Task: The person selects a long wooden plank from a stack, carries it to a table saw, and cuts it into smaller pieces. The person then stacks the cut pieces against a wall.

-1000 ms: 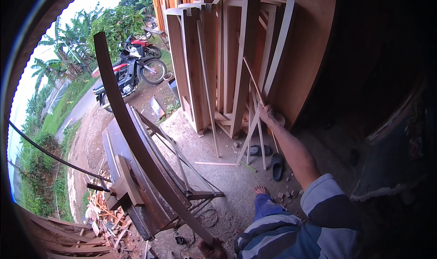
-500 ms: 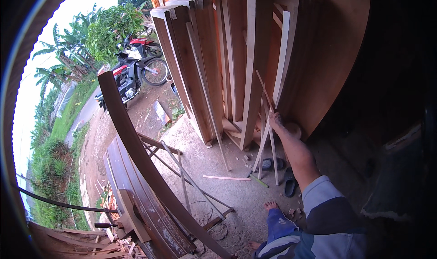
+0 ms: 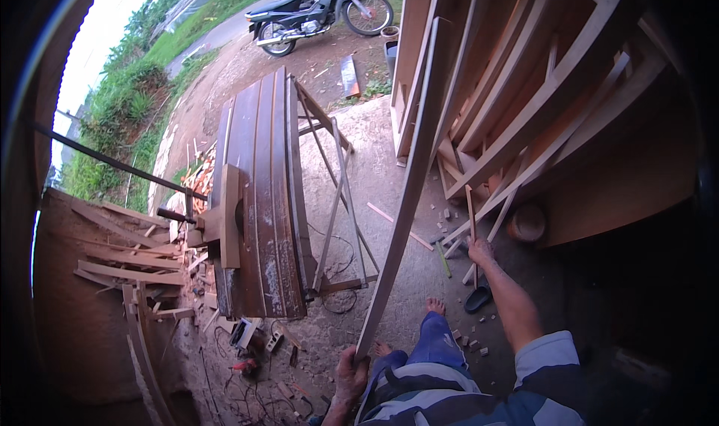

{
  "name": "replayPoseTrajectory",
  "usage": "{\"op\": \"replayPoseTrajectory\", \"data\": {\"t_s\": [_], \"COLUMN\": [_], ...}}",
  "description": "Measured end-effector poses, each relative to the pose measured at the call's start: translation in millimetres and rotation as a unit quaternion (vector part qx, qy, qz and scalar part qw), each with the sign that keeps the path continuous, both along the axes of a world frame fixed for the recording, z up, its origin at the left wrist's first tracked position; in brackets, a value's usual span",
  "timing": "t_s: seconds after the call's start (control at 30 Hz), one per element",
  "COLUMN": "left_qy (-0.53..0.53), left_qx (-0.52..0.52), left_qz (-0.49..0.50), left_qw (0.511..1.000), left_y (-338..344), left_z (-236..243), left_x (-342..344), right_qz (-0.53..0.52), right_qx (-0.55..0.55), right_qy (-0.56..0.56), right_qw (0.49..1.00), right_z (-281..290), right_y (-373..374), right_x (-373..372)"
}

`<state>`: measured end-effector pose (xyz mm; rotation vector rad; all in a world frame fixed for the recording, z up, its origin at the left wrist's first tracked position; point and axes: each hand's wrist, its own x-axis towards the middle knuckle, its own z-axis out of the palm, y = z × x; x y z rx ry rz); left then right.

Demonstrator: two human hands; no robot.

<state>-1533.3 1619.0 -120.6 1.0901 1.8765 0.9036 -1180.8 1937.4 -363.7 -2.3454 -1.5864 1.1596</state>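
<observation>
At the lower middle, my left hand [image 3: 350, 377] is wrapped round the near end of a long wooden plank [image 3: 404, 194]. The plank slants up and away to the right, over the floor and past the leaning boards. My right hand [image 3: 481, 252] is out to the right, its fingers closed round a thin wooden stick [image 3: 471, 210] that points upward. Just beyond that hand, pale strips [image 3: 498, 200] lean among large wooden frames and boards [image 3: 517, 74]. A dark sandal [image 3: 478, 297] lies on the floor below my right hand.
On the left stands a brown plank-topped workbench [image 3: 258, 149] on thin legs, a wood block on it. Scrap timber [image 3: 135, 269], power tools [image 3: 246, 333] and cables lie near it. A green stick [image 3: 444, 261] is on the floor. A motorcycle [image 3: 314, 14] is parked outside.
My view has turned left and down. The long plank has swung from over the bench to the middle, and my left hand now shows on it. My right hand still grips the thin stick.
</observation>
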Motion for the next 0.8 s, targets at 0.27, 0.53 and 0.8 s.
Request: {"op": "replayPoseTrajectory", "data": {"t_s": [0.27, 0.53, 0.8], "left_qy": [0.047, 0.158, 0.242], "left_qx": [-0.08, -0.034, -0.014], "left_qz": [-0.024, -0.172, -0.52], "left_qw": [0.995, 0.972, 0.819], "left_y": [-58.9, -110.0, -163.3], "left_z": [23.2, 51.1, 96.8], "left_x": [-60.9, -186.5, -329.9], "right_qz": [0.054, 0.16, 0.484], "right_qx": [0.065, 0.589, 0.18], "right_qy": [-0.001, -0.044, 0.003], "right_qw": [0.996, 0.791, 0.856], "right_z": [21.1, 257.9, 311.3], "right_y": [-11.5, -183.8, -449.7], "right_x": [-103.7, -195.0, -377.7]}}
